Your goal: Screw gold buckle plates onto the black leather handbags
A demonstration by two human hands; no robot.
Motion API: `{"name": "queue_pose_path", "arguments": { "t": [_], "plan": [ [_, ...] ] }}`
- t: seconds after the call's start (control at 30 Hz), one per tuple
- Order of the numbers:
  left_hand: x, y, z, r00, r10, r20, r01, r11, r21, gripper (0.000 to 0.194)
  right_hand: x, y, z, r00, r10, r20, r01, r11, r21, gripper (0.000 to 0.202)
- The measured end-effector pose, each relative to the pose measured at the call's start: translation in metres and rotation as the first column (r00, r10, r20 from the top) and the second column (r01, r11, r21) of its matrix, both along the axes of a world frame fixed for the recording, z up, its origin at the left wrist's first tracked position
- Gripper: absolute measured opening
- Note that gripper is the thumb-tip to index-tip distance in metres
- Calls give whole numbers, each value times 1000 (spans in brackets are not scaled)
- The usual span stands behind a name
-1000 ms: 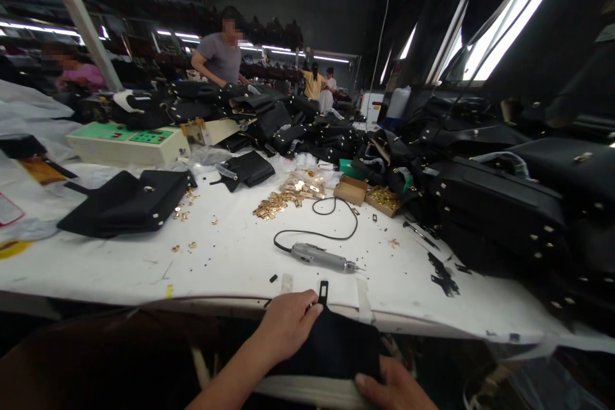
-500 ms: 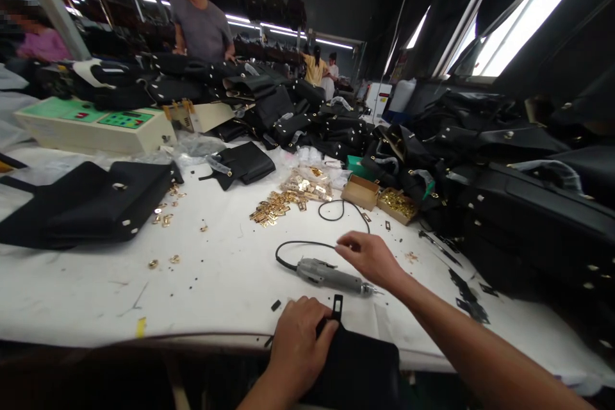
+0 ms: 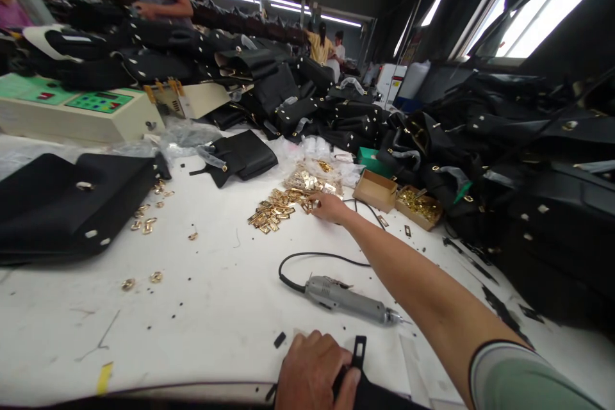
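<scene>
My left hand (image 3: 314,371) grips a black bag piece (image 3: 379,394) at the table's front edge, thumb and fingers closed round it. From that piece a strap tab (image 3: 359,352) with a rectangular slot sticks up beside the thumb. My right hand (image 3: 329,208) is stretched out to the right side of a pile of gold metal plates (image 3: 271,211). Its fingertips are pinched together at one of the plates there; whether they hold it is too small to tell. A grey electric screwdriver (image 3: 348,300) lies on the table between my hands, its bit pointing right.
A cardboard box (image 3: 375,190) and a box of small gold parts (image 3: 419,207) stand right of the pile. A black bag (image 3: 52,218) lies at left, near loose gold fittings (image 3: 144,225). Behind are a control box (image 3: 86,112), heaped black bags (image 3: 298,106) and several people.
My right hand has moved forward and left, from above the screwdriver to the gold plates. My left hand still grips the black piece. The view has shifted.
</scene>
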State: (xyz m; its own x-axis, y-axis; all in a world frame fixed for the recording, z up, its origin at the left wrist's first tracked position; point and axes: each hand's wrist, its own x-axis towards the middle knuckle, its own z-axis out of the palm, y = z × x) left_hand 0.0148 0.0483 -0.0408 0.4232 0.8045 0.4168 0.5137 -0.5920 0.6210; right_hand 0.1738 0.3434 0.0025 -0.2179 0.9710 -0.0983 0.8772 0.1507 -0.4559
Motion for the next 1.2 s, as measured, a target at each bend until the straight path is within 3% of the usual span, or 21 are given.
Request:
{"name": "queue_pose_path", "arguments": {
  "t": [0.23,0.43,0.53,0.6,0.73,0.83,0.9,0.97,1.03,1.13,1.2],
  "plan": [
    [1,0,5,999,-1,34,1,1000,3,8,3,3,-3,993,-41,-111,43,999,16,39],
    [4,-3,14,999,38,18,-36,992,-117,7,11,-27,7,938,-130,-321,151,988,40,11],
    [4,-4,22,998,54,-44,-61,980,-189,5,17,-65,21,908,-140,-396,193,976,99,11],
    [4,-5,28,995,61,-74,-76,970,-231,4,21,-102,32,891,-61,-450,189,951,246,10],
    [3,-4,37,991,44,-124,-78,956,-283,8,29,-184,53,854,242,-460,107,784,611,12],
    [3,-2,40,988,43,-145,-85,952,-294,13,34,-235,65,856,274,-438,128,709,693,15],
    [4,0,42,985,43,-166,-92,950,-297,14,37,-260,70,852,273,-447,152,689,709,16],
    [4,1,44,982,44,-186,-100,948,-303,16,37,-278,74,836,273,-476,168,698,696,17],
    [5,2,45,980,46,-194,-108,941,-321,17,37,-292,74,800,236,-551,213,748,629,14],
    [7,3,46,980,60,-191,-127,926,-357,19,41,-306,66,727,20,-686,335,862,380,9],
    [7,3,46,979,67,-191,-136,916,-376,20,48,-314,55,739,-141,-659,374,899,227,7]
  ]
}}
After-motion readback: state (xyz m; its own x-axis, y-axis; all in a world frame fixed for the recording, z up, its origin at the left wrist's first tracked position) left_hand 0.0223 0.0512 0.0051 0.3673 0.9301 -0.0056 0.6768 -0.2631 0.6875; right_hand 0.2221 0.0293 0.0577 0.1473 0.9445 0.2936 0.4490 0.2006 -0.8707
